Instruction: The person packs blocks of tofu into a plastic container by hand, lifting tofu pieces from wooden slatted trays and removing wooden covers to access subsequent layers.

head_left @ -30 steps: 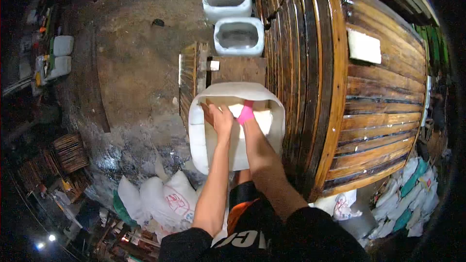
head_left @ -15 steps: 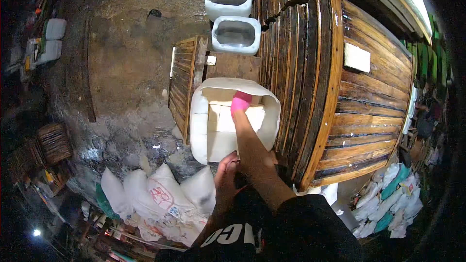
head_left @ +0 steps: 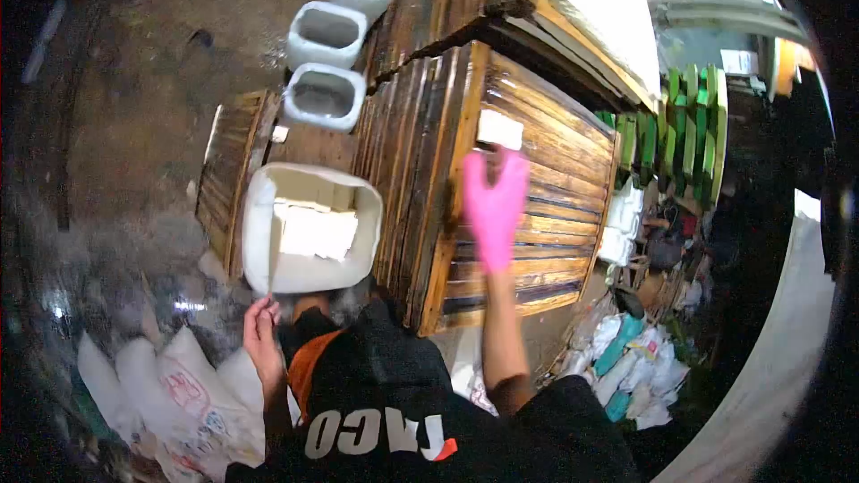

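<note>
My right hand (head_left: 494, 201), in a pink glove, reaches over the slatted wooden panel (head_left: 537, 225). Its thumb and fingers are spread in a V, with the fingertips right at the near edge of a white rectangular block (head_left: 500, 129). My bare left hand (head_left: 261, 329) is at the near left corner of a white plastic tub (head_left: 253, 233), fingers loosely bent and fingertips close to the rim. Inside the tub lie several pale white blocks (head_left: 315, 231).
Cut-open white jugs (head_left: 325, 97) line up beyond the tub. Another slatted panel (head_left: 234, 165) leans at its left. Stuffed white sacks (head_left: 183, 376) stand at the lower left, and a heap of plastic bags (head_left: 631, 358) lies at the lower right. Green slatted racks (head_left: 693, 130) stand farther right.
My right hand has come out of the tub and moved right to the block on the panel. My left hand has shifted left along the tub's near side. The view has turned right.
</note>
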The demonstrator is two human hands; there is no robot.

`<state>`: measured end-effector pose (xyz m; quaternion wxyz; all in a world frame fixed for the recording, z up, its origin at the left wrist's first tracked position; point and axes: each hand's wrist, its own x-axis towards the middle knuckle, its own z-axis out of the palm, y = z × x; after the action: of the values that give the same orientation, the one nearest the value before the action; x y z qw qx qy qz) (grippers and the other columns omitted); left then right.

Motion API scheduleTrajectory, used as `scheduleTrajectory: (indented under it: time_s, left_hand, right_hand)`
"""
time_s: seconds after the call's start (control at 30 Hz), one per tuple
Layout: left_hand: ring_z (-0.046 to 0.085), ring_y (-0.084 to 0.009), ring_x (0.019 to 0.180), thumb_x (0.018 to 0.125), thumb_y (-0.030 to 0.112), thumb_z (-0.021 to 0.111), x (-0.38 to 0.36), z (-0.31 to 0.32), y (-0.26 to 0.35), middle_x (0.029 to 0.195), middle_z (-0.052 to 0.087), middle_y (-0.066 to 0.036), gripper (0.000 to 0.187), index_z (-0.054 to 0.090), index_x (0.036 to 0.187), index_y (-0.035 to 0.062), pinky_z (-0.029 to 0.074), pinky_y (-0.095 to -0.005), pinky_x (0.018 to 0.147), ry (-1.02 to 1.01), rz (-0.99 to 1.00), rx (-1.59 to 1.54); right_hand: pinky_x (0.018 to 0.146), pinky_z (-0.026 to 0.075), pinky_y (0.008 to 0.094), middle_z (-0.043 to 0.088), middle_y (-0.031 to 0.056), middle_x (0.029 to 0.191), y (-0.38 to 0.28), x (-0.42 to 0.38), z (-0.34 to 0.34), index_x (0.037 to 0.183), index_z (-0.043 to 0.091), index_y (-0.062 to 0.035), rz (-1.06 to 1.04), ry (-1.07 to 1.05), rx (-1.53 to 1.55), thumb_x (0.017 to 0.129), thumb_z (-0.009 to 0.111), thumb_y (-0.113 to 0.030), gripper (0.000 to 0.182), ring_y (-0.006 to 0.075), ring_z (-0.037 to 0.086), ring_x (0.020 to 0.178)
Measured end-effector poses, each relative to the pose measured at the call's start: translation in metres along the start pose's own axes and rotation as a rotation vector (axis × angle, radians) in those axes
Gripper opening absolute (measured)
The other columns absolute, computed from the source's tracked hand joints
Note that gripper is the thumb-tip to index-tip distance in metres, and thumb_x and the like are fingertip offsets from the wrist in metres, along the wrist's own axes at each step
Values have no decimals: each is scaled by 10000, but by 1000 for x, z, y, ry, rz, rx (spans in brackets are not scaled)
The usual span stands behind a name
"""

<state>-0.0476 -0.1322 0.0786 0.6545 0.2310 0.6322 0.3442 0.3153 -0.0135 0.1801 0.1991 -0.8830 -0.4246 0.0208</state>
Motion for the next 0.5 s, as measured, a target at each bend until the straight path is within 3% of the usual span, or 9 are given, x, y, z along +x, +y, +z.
scheduleTrajectory:
  time_s: [0.03, 0.07, 0.1, 0.13, 0.17, 0.3, 0.43, 0.5]
  left_hand:
    - [539, -177, 1080, 996, 175, 430, -2, -1, 3, 1225, 549, -117, 313, 518, 1223, -22, 423, -309, 933, 9, -20, 6]
    - [533, -195, 1126, 992, 231, 440, -4, -5, 1, 1234, 546, -117, 356, 517, 1233, -20, 410, -336, 963, -20, 8, 9]
    - [545, -205, 1119, 979, 274, 458, -10, -4, 5, 1221, 556, -113, 388, 523, 1228, -15, 412, -349, 967, -64, 124, -52]
    - [551, -205, 1114, 971, 285, 465, -6, -10, -4, 1215, 563, -112, 399, 526, 1224, -17, 419, -347, 960, -8, 48, -16]
    - [557, -206, 1108, 964, 296, 472, -1, -15, -15, 1209, 569, -111, 410, 529, 1219, -19, 425, -345, 954, 42, -27, 14]
    - [593, -215, 1076, 974, 322, 472, -5, -22, -20, 1196, 586, -105, 378, 544, 1190, 20, 457, -319, 907, 115, 20, 28]
    - [585, -232, 1097, 984, 330, 453, -9, -35, -38, 1228, 570, -112, 374, 533, 1194, 32, 450, -338, 927, 158, -6, 3]
    - [592, -232, 1079, 982, 300, 450, -13, -40, -45, 1209, 581, -124, 376, 526, 1214, 14, 464, -356, 933, 210, 8, -15]
  right_hand:
    - [887, 434, 475, 535, 236, 1112, 25, 27, 7, 1239, 512, -26, -14, 103, -85, 809, 667, -414, 600, 366, 529, 1053]
    - [939, 423, 471, 521, 264, 1162, 28, 51, 5, 1306, 480, -42, 210, -40, -220, 771, 683, -524, 748, 387, 510, 1119]
    - [958, 428, 453, 526, 267, 1191, 46, 70, 17, 1304, 492, -63, 162, -47, -198, 744, 682, -588, 791, 403, 505, 1153]
    - [955, 438, 442, 540, 270, 1186, 61, 85, 30, 1261, 544, -67, 99, -119, -257, 732, 672, -622, 777, 407, 516, 1150]
    - [923, 453, 439, 567, 257, 1120, 70, 90, 40, 1179, 603, -63, -1, -107, -258, 728, 699, -594, 703, 391, 551, 1084]
    - [857, 469, 409, 579, 196, 1030, 78, 92, 41, 1047, 634, -69, -158, -70, -221, 716, 768, -401, 487, 337, 574, 964]
    - [814, 483, 370, 594, 135, 998, 67, 81, 15, 1001, 629, -75, -249, -218, -256, 763, 701, -279, 322, 274, 582, 926]
    - [782, 497, 339, 610, 95, 1040, 74, 80, -1, 987, 613, -61, 139, -478, 128, 762, 648, -180, 257, 211, 586, 928]
